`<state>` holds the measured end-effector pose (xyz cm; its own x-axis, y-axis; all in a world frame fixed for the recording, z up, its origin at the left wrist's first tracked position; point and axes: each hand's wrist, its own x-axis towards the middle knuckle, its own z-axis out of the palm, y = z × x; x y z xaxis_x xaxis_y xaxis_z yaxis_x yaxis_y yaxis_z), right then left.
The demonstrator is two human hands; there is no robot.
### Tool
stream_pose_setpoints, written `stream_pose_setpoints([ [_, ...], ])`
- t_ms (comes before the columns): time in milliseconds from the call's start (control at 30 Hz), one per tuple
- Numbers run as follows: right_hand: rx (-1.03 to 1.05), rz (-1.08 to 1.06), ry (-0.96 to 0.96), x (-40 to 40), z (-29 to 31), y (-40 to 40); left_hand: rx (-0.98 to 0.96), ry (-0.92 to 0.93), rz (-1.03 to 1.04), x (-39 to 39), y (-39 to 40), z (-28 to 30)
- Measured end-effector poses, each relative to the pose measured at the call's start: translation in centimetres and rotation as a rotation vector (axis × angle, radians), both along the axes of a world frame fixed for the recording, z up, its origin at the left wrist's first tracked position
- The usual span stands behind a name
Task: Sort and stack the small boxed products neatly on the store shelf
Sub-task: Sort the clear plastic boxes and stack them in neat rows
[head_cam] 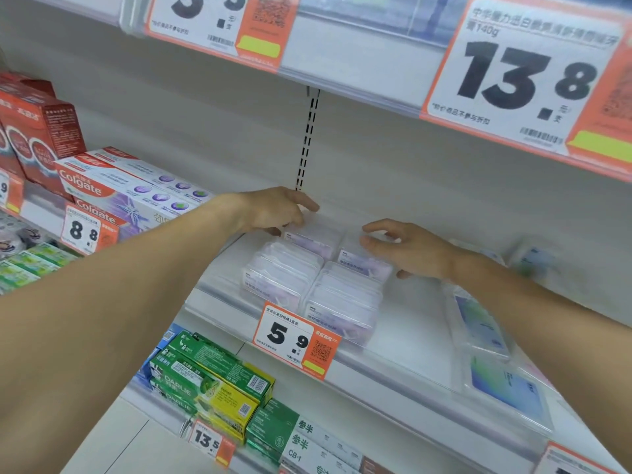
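Observation:
Several clear plastic boxes of purple-labelled floss picks stand in two rows on the white shelf (403,323). The front left stack (280,271) and the front right stack (345,302) sit by the shelf edge. My left hand (277,210) rests on the rear left box (311,239), fingers curved over its far top edge. My right hand (407,248) hovers at the rear right box (362,260), fingers spread and relaxed, touching or just above its top. Which of the two I cannot tell.
A 5.9 price tag (294,340) hangs on the shelf lip. Clear packs with blue-green cards (482,323) lie to the right. Colgate toothpaste boxes (130,193) fill the left shelf. Green Darlie boxes (212,381) are below. The upper shelf edge carries a 13.8 tag (523,77).

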<state>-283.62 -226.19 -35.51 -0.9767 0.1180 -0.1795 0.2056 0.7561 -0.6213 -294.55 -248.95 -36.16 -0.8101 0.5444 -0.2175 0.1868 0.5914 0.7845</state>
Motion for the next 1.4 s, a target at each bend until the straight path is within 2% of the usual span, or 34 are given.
stream_pose_setpoints([
  [267, -0.063, 0.002, 0.014, 1.9, -0.2, -1.6, -0.271, 0.148, -0.078, 1.8, -0.2, 0.8],
  [400, -0.081, -0.065, 0.039, 2.9, -0.6, -2.3, -0.283, 0.226, -0.037, 2.9, -0.6, 0.4],
  [567, 0.031, -0.227, -0.018, 4.0, -1.4, -2.4, -0.286, 0.225, 0.071, 3.6, -1.1, -0.8],
  [833, -0.319, -0.282, -0.042, 5.3, -1.7, -4.1, -0.260, 0.235, 0.075, 4.6, -1.1, -0.5],
  [1067, -0.421, -0.315, -0.059, 5.0, -1.5, -4.1, -0.287, 0.248, 0.078, 5.0, -0.8, -0.4],
  [1300, -0.321, -0.291, -0.087, 4.4, -0.6, -3.2, -0.352, 0.227, 0.140, 5.1, 0.1, 0.3],
  [1400, -0.167, -0.331, 0.064, 5.1, 0.5, -1.8, -0.253, 0.449, 0.251, 6.1, 1.6, 1.2],
])
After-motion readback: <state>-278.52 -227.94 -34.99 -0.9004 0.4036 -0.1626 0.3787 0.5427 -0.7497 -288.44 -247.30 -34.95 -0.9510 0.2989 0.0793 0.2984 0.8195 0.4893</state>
